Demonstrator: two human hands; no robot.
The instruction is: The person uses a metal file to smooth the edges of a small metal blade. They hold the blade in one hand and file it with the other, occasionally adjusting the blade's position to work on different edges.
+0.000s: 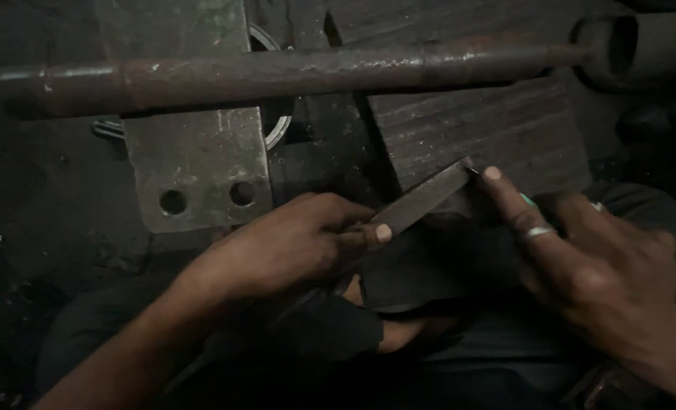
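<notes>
A flat metal file (421, 203) runs on a slant through the middle of the frame, from lower left up to the right. The left hand (292, 247) is wrapped around its handle end, thumb lying along the blade. The right hand (581, 258), lower right with a ring on one finger, sits fairly open and presses a fingertip on the file's far tip, which lies against the edge of a dark ridged block (490, 129) in the upper right.

What sits under the file is too dark to make out.

To file well from this grip, I judge both hands should press evenly, keeping the blade level and the stroke straight along its length.

A rusty rod (277, 72) crosses the top, above a drilled steel plate (201, 163).
</notes>
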